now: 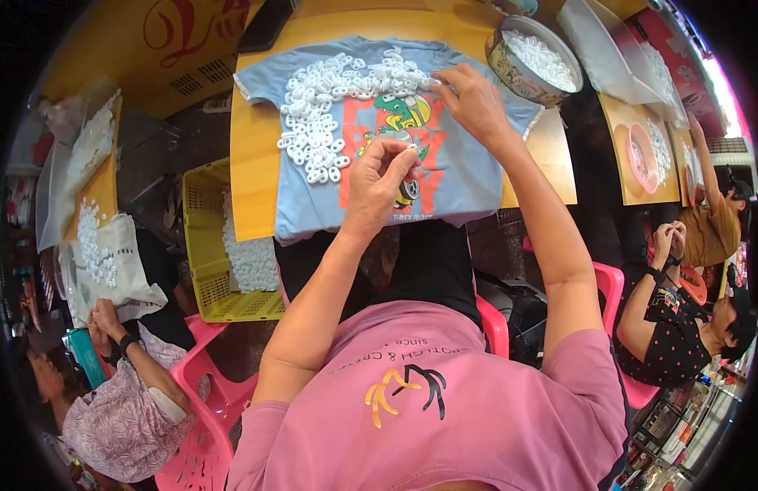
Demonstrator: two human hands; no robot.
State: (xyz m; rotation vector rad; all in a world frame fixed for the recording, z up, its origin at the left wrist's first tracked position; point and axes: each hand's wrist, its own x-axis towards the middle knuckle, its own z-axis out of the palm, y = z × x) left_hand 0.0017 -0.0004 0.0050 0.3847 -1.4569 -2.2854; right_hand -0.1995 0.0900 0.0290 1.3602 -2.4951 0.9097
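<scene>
White plastic rings [330, 106] heaped on a light blue t-shirt [461, 176], both my hands working at them

Ring pile covers the shirt's upper left and chest, shirt lies flat on the yellow worktop [252, 164] straight ahead of me; my right hand [473, 98] sits at the pile's right edge, fingers pinched narrow on the rings there, can't tell if one is actually gripped; my left hand [379, 184] is over the shirt's dinosaur print, fingertips closed on something small and pale, too tiny to name; round tin [518, 74] of more white pieces just past the shirt's right shoulder; yellow crate [203, 245] holding white pieces left of the worktop; other people at neighbouring pink chairs [207, 393] both sides
</scene>
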